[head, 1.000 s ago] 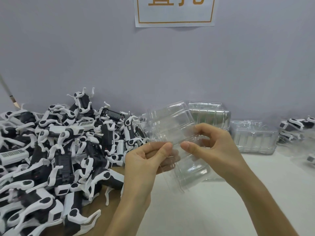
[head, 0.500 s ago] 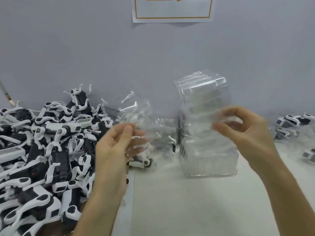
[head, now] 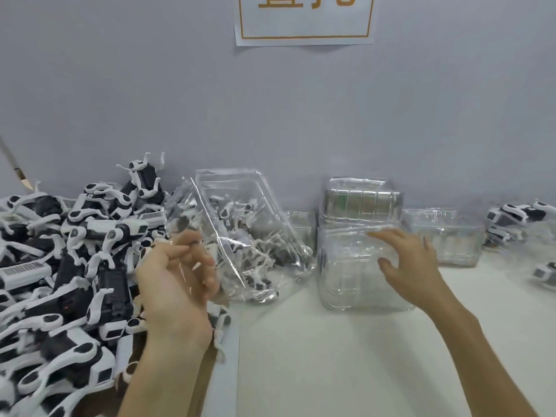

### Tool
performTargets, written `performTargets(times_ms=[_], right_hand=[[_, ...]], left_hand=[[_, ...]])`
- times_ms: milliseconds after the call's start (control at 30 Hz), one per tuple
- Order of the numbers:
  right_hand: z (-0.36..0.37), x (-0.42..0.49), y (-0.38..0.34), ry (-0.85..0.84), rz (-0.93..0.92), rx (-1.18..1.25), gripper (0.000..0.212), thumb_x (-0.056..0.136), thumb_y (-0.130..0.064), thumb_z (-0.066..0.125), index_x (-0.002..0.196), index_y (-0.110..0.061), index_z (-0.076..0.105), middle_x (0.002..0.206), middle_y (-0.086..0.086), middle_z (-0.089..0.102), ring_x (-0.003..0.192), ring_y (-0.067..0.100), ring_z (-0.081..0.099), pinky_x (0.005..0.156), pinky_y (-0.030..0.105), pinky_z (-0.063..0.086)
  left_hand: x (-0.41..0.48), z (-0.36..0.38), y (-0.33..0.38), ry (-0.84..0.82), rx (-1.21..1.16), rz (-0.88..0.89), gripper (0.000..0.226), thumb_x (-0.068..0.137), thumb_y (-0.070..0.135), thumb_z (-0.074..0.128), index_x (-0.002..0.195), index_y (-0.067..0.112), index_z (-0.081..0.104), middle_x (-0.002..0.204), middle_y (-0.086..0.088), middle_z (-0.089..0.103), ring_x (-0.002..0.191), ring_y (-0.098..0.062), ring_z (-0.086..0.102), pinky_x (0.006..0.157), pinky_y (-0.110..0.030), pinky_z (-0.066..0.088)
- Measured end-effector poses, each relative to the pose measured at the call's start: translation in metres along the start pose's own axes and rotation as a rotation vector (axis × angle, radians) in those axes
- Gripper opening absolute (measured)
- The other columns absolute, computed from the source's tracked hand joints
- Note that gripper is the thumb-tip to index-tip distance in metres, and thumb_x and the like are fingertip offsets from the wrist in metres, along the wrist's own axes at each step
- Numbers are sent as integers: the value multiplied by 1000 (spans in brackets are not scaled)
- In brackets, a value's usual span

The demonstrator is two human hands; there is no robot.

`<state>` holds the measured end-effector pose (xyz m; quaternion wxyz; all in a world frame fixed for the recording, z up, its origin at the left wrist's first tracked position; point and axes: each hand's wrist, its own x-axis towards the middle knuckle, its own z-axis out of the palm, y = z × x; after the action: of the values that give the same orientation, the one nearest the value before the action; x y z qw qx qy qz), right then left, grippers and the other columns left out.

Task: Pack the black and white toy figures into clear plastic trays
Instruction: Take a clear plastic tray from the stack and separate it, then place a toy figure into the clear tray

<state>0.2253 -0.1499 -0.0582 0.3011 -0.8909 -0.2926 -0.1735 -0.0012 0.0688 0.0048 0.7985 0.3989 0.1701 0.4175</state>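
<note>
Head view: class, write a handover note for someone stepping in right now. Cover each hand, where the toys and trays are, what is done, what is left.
Left hand: grips one tray, tilted, in front of the toy pile.
Right hand: open, fingers against the tray stack on the table.
More trays stand by the wall. The toys at far right are too blurred to tell if they are packed.
Done: one tray is in hand.
Left: the held tray looks empty, so fill it from the pile.
</note>
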Motion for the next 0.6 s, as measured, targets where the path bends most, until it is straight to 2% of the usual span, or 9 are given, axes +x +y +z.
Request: performTargets(times_ms=[67, 133, 200, 233, 300, 400, 500, 567, 600], right_hand=[[-13, 1, -5, 118, -53, 182, 52, 86, 3, 64, 127, -28, 63, 124, -11, 57, 119, 6, 49, 108, 17, 28], [-22, 2, -12, 213, -78, 285, 46, 90, -3, 62, 128, -30, 62, 125, -14, 56, 117, -3, 46, 100, 2, 25], [-19, 2, -14, 226, -63, 198, 39, 97, -19, 58, 135, -32, 58, 139, -12, 52, 132, 6, 43, 114, 22, 24], [-13, 1, -13, 178, -42, 73, 39, 100, -29, 53, 138, -34, 55, 146, -11, 48, 139, 11, 38, 116, 32, 16], [4, -5, -10, -9, -1, -180, 37, 104, -42, 40, 139, -40, 52, 152, -14, 42, 144, 9, 30, 112, 27, -2], [21, -14, -2, -217, 51, -252, 37, 104, -50, 30, 131, -45, 54, 150, -20, 43, 142, 0, 27, 112, 29, -10], [10, -7, -3, -232, 92, -157, 42, 102, -49, 43, 142, -38, 47, 154, -12, 40, 148, 13, 22, 119, 40, -2], [-9, -4, -18, -155, 82, 148, 37, 98, -45, 53, 134, -36, 55, 141, -10, 55, 137, 13, 44, 121, 47, 18], [-21, -5, -29, -176, 79, 363, 30, 96, -50, 55, 124, -39, 59, 131, -14, 62, 125, 9, 56, 113, 46, 35]], left_hand=[[0, 0, -3, 1, -26, -10, 25, 88, 7, 36, 86, 14, 60, 53, 4, 50, 39, -10, 39, 37, -18, 30], [-1, 0, -4, -1, -37, -26, 24, 86, 7, 36, 85, 14, 59, 55, 5, 47, 41, -9, 39, 37, -18, 30], [-3, 0, -6, -7, -35, -51, 24, 85, 8, 36, 80, 17, 58, 54, 7, 45, 41, -8, 39, 42, -19, 33], [-4, 0, -8, -2, -34, -68, 24, 85, 8, 36, 77, 18, 57, 54, 8, 45, 41, -7, 40, 45, -21, 35], [-8, 1, -10, -2, -39, -96, 27, 83, 7, 38, 70, 20, 58, 54, 8, 45, 39, -6, 39, 46, -21, 34], [-14, -1, -16, -6, -89, -126, 40, 83, 4, 38, 58, 21, 64, 54, 8, 48, 38, -5, 42, 36, -14, 33], [-25, -7, -28, -14, -95, -197, 24, 79, 1, 42, 76, 15, 62, 58, 6, 54, 39, -6, 46, 36, -15, 37], [-34, -17, -41, -24, -108, -256, 21, 70, 3, 47, 75, 14, 63, 60, 4, 56, 42, -7, 47, 39, -17, 41], [-38, -23, -48, -47, -111, -290, 21, 68, 3, 48, 71, 15, 65, 61, 3, 55, 44, -7, 48, 40, -18, 42]])
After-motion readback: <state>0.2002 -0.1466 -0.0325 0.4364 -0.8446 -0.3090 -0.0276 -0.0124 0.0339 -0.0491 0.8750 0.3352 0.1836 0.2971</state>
